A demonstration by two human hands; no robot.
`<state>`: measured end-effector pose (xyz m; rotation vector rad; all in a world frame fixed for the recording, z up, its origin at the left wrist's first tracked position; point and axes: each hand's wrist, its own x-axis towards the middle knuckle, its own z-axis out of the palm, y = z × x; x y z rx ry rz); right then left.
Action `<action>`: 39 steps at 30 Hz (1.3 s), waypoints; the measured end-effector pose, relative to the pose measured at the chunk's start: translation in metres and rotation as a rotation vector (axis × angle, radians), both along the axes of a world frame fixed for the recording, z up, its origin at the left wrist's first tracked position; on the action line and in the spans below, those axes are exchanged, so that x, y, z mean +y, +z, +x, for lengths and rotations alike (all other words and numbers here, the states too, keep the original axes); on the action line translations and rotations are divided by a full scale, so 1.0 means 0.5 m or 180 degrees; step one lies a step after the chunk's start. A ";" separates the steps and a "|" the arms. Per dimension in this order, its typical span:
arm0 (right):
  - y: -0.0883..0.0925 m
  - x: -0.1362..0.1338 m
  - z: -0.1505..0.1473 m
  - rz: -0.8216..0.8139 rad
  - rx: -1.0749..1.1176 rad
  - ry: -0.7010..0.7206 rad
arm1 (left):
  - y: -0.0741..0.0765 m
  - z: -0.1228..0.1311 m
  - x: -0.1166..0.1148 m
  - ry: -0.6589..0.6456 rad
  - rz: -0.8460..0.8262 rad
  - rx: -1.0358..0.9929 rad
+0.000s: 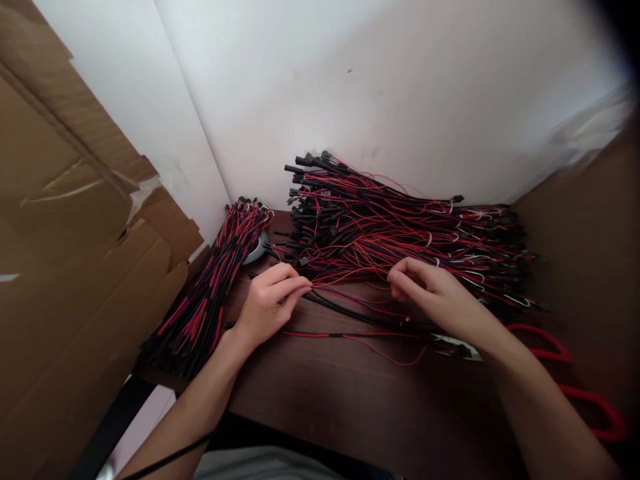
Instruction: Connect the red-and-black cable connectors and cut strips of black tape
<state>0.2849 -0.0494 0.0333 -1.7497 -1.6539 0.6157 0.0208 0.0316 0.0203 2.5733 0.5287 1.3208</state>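
My left hand (pixel 274 300) pinches the end of a thin red and blue wire bundle (pixel 345 293) that stretches to the right over the dark brown table (pixel 320 400). To its right, my right hand (pixel 423 283) has thumb and fingertips pressed together near a thin red wire; what lies between them is too small to make out. Behind both hands is a large pile of red and black cables (pixel 370 227) with black connectors and white ties. Nearer to me, a single red and black cable (pixel 320 335) lies across the table below the hands.
At the left stands another cable bundle (pixel 210 287) beside a grey round object (pixel 256 250). Cardboard (pixel 75 233) rises at the far left. Red-handled scissors (pixel 590 400) lie at the right, partly behind my right forearm. A white wall (pixel 350 100) is at the back.
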 end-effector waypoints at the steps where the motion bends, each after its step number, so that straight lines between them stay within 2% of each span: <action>1: 0.000 0.000 0.001 0.0030 0.0008 -0.0061 | 0.000 0.000 0.000 0.0009 0.0003 -0.0006; 5: -0.002 0.002 -0.003 0.0365 -0.0416 -0.0276 | -0.001 0.001 -0.001 0.0013 0.0021 -0.0009; 9: -0.010 0.005 -0.043 0.1302 -0.0715 -0.0360 | -0.004 0.004 -0.002 -0.0056 0.0056 0.0016; 11: -0.016 0.002 -0.079 0.1712 -0.0744 -0.0131 | -0.005 0.006 -0.004 -0.0079 0.0125 0.0018; 14: -0.025 -0.007 -0.133 0.1929 -0.0775 0.0350 | -0.006 0.009 -0.007 -0.0137 0.0249 0.0052; 18: -0.034 -0.014 -0.177 0.1917 -0.0685 0.0618 | -0.009 0.014 -0.015 -0.0268 0.0303 0.0106; 22: -0.036 -0.016 -0.190 0.1690 -0.0337 0.0562 | -0.014 0.016 -0.019 -0.0343 0.0364 0.0102; 28: -0.027 -0.015 -0.190 0.1284 0.0125 0.0404 | -0.012 0.015 -0.017 -0.0430 0.0341 0.0084; 39: -0.016 -0.012 -0.168 0.1245 -0.0066 0.0568 | -0.005 0.012 -0.011 -0.0384 0.0338 0.0209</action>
